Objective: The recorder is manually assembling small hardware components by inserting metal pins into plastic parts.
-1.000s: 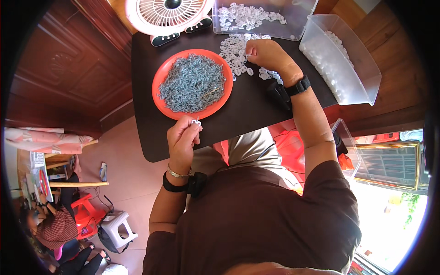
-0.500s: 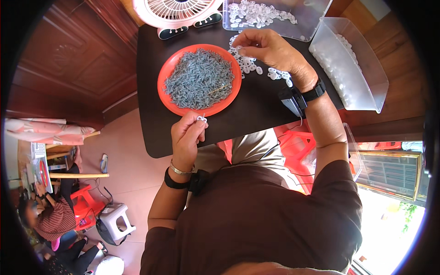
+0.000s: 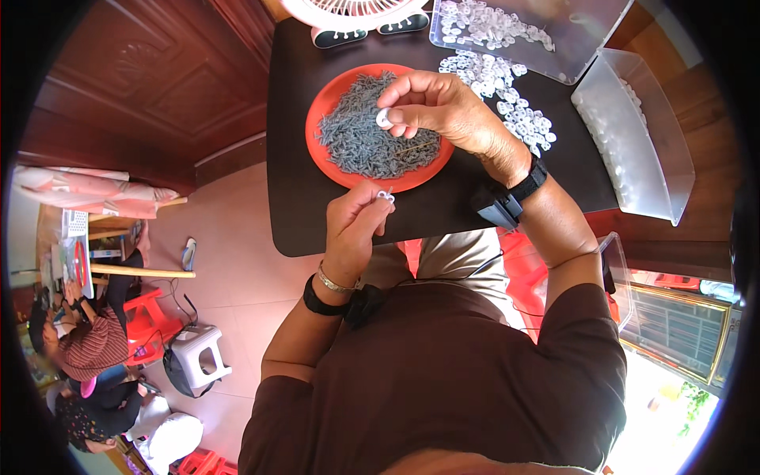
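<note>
My left hand (image 3: pixel 355 220) is closed just off the near rim of a red plate (image 3: pixel 313 131). Its thumb and fingers pinch a small white plastic piece (image 3: pixel 385 195) with a thin grey screw-like pin sticking up from it. A heap of grey screws or plugs (image 3: pixel 352 138) fills the plate. Over the heap, my right hand (image 3: pixel 447 111) pinches a flat white oval piece (image 3: pixel 383 118) with a hole between thumb and fingertips. Loose white oval pieces (image 3: pixel 526 125) lie on the dark table to the right of the plate.
A clear bin (image 3: pixel 554 67) with white pieces lies at the back, and another translucent bin (image 3: pixel 673 170) stands at the right edge. A white fan (image 3: pixel 356 14) stands behind the plate. Past the table (image 3: pixel 293 229), two people sit at the left near a grey stool (image 3: pixel 198 352).
My right hand has come from the white pieces on the table to above the plate, now with an oval piece in its fingers. My left hand still pinches its piece; the whole view has shifted.
</note>
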